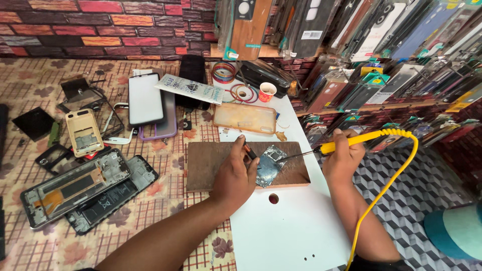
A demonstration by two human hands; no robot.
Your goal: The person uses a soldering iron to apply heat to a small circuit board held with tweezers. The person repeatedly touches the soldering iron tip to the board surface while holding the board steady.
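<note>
soldering iron [351,141] in my right hand [342,159], fingers wrapped tight round its yellow handle, tip reaching left onto the small circuit board [269,164]. board lies flat on the brown wooden block [211,163], near the block's right end, at the edge of the white table [286,231].

left hand [235,176] presses down beside the board, thumb and forefinger pinched on a thin dark tool with a red band [249,150]; cannot tell what kind of tool it is, its tip is hidden by my fingers.

risks as i judge them:
- left fingertips sit just beside the hot tip. a small slip of either hand could burn them.
- board is held only by my pressure, no clamp visible. if it skids, the tip could drag across neighbouring parts and bridge or lift them.
- yellow cord [386,190] loops from the handle down past my right forearm. a snag on the table edge could jerk the iron off its joint.
- clear phone case [244,118] lies just behind the block; a stray swing of the iron could melt it.
- opened phones [88,188] lie well apart on the left, out of harm.
</note>
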